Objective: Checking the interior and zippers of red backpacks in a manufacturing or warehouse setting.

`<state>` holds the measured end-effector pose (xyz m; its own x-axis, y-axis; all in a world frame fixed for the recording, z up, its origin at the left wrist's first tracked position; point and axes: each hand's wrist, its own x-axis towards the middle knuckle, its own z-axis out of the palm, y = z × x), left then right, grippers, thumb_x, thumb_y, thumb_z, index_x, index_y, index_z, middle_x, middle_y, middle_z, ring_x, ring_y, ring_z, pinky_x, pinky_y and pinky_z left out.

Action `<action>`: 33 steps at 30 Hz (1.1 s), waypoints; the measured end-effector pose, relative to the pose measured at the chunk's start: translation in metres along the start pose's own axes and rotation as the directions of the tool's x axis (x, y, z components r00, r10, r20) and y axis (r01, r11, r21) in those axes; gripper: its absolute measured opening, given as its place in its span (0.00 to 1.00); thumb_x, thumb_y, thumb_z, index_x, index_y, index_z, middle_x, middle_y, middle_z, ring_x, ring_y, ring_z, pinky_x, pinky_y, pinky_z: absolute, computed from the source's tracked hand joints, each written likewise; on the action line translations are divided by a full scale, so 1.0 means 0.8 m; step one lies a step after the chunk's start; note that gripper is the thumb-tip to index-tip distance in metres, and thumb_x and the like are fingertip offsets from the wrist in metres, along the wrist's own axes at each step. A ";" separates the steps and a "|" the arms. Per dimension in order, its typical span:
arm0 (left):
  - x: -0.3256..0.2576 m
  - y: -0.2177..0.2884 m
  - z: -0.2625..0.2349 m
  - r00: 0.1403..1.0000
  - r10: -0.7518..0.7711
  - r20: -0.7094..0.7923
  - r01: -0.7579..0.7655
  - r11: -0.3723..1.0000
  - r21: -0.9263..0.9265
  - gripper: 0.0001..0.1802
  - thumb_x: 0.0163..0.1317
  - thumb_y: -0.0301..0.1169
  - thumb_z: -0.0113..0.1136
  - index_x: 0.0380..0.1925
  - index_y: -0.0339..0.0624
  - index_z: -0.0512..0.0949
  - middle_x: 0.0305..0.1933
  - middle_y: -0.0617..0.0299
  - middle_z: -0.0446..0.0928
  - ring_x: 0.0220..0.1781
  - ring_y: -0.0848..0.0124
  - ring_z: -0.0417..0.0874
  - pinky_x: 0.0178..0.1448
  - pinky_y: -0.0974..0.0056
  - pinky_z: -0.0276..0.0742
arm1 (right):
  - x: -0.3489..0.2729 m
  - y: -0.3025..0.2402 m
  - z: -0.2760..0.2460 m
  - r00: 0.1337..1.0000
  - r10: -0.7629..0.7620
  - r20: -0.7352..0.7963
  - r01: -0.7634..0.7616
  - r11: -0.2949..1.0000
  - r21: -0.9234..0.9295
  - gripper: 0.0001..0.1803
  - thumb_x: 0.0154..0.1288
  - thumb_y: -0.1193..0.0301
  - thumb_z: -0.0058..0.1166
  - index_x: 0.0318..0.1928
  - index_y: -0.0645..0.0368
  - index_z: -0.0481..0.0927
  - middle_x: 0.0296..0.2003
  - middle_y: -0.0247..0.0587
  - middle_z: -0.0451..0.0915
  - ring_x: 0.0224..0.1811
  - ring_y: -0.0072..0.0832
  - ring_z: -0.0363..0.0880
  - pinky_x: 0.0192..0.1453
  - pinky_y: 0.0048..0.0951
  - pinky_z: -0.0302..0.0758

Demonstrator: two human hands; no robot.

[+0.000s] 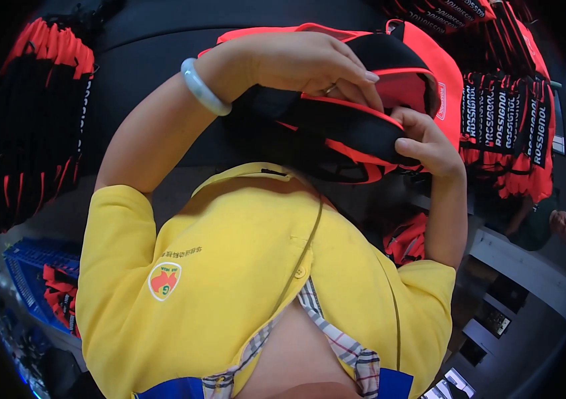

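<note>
item: bag [363,126], black with red trim, raised in front of my chest, above my yellow shirt [243,279].

left hand [296,63]: laid over the top of the bag, fingers curled down over its upper edge, touching the red trim. closed on the bag, not flat. pale bangle [203,86] on the wrist; ring on one finger.

right hand [429,143]: at the bag's right end, fingers bent around the black padded edge, thumb pressed on it. closed on the bag.

surroundings: stack of the same red and black goods [30,120] on my left; more with black straps [509,126] hanging on my right, just beside the bag. blue crate [30,279] low on my left, red pieces in it. another person [556,223] low on my right, well apart from my hands.
</note>
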<state>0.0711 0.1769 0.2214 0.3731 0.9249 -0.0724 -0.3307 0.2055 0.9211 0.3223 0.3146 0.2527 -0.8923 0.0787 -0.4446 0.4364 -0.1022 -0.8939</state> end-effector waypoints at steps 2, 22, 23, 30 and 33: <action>0.006 0.006 0.001 0.998 -0.050 0.029 0.049 0.997 0.060 0.22 0.75 0.41 0.54 0.51 0.32 0.84 0.47 0.53 0.87 0.42 0.75 0.86 0.40 0.76 0.75 | -0.005 0.000 -0.002 1.000 0.000 -0.007 0.000 1.000 0.010 0.15 0.66 0.67 0.66 0.46 0.63 0.79 0.39 0.25 0.79 0.41 0.11 0.75 0.47 0.17 0.73; -0.067 0.094 -0.068 0.772 0.485 -0.411 -0.342 0.862 0.375 0.16 0.71 0.32 0.60 0.53 0.34 0.81 0.51 0.60 0.84 0.56 0.73 0.83 0.63 0.70 0.75 | -0.092 0.015 -0.062 0.909 -0.183 -0.374 0.016 0.913 -0.408 0.12 0.69 0.64 0.64 0.39 0.60 0.79 0.30 0.18 0.75 0.32 0.07 0.70 0.35 0.13 0.66; -0.099 0.110 -0.131 0.677 0.451 -0.582 -0.328 0.892 0.310 0.19 0.73 0.31 0.57 0.59 0.33 0.78 0.58 0.54 0.82 0.61 0.69 0.82 0.68 0.68 0.73 | -0.097 0.008 -0.055 0.903 -0.217 -0.370 0.044 0.905 -0.424 0.12 0.69 0.64 0.64 0.39 0.60 0.79 0.30 0.18 0.75 0.32 0.07 0.70 0.35 0.13 0.66; -0.111 0.114 -0.176 0.644 0.728 -0.236 -0.157 0.427 0.890 0.21 0.74 0.26 0.48 0.64 0.33 0.75 0.68 0.51 0.74 0.70 0.65 0.75 0.76 0.63 0.66 | -0.082 0.001 -0.005 0.719 -0.507 -0.476 0.585 0.811 0.019 0.12 0.73 0.65 0.60 0.48 0.61 0.81 0.39 0.24 0.81 0.43 0.10 0.77 0.48 0.15 0.74; -0.111 0.109 -0.182 0.677 0.726 -0.122 -0.082 0.240 0.967 0.24 0.72 0.26 0.52 0.68 0.35 0.71 0.70 0.52 0.72 0.69 0.65 0.75 0.74 0.61 0.68 | -0.075 -0.007 0.006 0.732 -0.487 -0.475 0.607 0.784 0.131 0.12 0.74 0.65 0.59 0.47 0.62 0.82 0.38 0.27 0.83 0.40 0.11 0.79 0.46 0.16 0.76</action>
<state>-0.1170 0.1590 0.2521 -0.0938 0.8142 0.5729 0.7288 -0.3359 0.5967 0.3726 0.3055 0.2851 -0.8112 0.5789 0.0830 -0.2145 -0.1625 -0.9631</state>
